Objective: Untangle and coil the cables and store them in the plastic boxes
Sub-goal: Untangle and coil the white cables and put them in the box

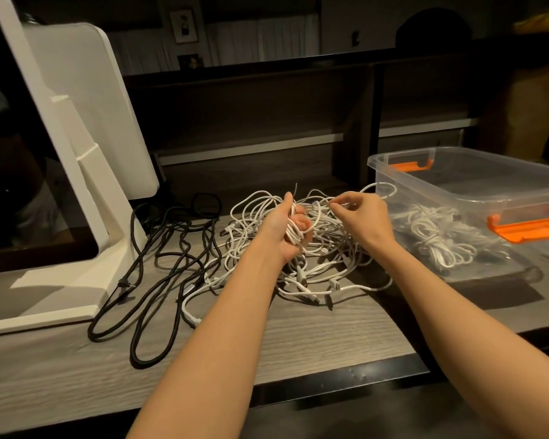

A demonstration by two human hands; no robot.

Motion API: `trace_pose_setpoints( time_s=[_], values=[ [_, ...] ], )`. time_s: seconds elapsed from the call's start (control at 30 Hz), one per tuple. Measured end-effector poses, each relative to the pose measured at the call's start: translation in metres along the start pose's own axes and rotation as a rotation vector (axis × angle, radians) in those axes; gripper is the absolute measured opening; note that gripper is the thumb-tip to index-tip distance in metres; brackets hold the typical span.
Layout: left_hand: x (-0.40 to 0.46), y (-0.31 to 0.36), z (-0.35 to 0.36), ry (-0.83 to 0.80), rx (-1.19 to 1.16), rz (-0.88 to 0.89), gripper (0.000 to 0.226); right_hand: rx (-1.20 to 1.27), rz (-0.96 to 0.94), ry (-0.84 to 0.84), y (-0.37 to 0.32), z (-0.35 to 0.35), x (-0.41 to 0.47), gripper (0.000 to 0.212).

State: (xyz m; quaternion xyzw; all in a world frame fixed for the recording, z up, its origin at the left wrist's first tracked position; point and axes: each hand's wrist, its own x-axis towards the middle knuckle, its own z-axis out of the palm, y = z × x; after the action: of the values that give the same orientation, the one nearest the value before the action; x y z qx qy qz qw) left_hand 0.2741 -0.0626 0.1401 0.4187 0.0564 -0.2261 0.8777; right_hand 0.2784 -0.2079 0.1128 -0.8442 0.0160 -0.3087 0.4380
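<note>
Grey wood-grain surface, dim room behind. White cable tangle at centre. Left hand grips bundle of white loops, fingers curled round it, strands running through palm. Right hand at 3 o'clock of bundle, fingers pinching single white strand above tangle. Black cables at 9 o'clock. Clear plastic box, orange latches, at 2 o'clock, holding coiled white cables. White monitor stand far left.
</note>
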Motion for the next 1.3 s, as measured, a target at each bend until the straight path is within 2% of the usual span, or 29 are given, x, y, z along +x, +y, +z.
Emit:
trace_pose_setpoints(
  time_s=[0.13,0.3,0.37,0.47,0.57,0.67,0.77,0.83,0.9,1.03,1.1,1.2,1.3],
  values=[
    [0.001,0.001,0.001,0.096,0.039,0.091,0.042,-0.192,-0.051,-0.049,-0.005,0.002,-0.004,0.021],
    [0.003,-0.001,0.002,0.123,0.148,0.148,0.041,-0.231,-0.089,-0.042,-0.010,0.003,-0.008,0.024],
    [0.003,-0.002,0.002,0.132,0.205,0.143,0.040,-0.102,-0.059,-0.066,-0.011,0.002,-0.008,0.027],
    [0.002,0.000,0.001,0.100,0.314,0.122,0.040,0.230,0.029,-0.122,-0.012,0.001,-0.006,0.021],
    [0.001,-0.005,0.004,0.081,0.560,0.147,0.037,0.595,0.152,-0.145,-0.012,-0.004,-0.003,0.024],
    [0.002,-0.009,0.004,0.085,0.628,0.184,0.036,0.733,0.180,-0.195,-0.014,-0.008,-0.003,0.024],
    [0.002,-0.007,0.004,0.079,0.583,0.159,0.036,0.866,0.195,-0.129,-0.013,-0.007,0.001,0.025],
    [0.001,-0.006,0.004,0.085,0.525,0.173,0.038,0.813,0.206,-0.077,-0.010,-0.008,0.004,0.029],
    [-0.001,-0.004,0.004,0.091,0.508,0.221,0.042,0.593,0.152,-0.059,-0.007,-0.006,0.005,0.031],
    [-0.002,-0.001,0.001,0.128,0.685,0.294,0.056,-0.022,-0.173,0.052,-0.005,-0.003,0.000,0.025],
    [-0.005,0.001,0.001,0.101,0.814,0.310,0.058,-0.185,-0.265,0.173,-0.008,-0.004,-0.001,0.025],
    [-0.008,-0.001,0.003,0.022,1.042,0.281,0.063,-0.162,-0.362,0.183,-0.010,-0.007,-0.001,0.022],
    [-0.006,-0.002,0.003,-0.085,1.016,0.163,0.076,0.070,-0.296,0.028,-0.010,-0.008,-0.005,0.017]
  ],
)
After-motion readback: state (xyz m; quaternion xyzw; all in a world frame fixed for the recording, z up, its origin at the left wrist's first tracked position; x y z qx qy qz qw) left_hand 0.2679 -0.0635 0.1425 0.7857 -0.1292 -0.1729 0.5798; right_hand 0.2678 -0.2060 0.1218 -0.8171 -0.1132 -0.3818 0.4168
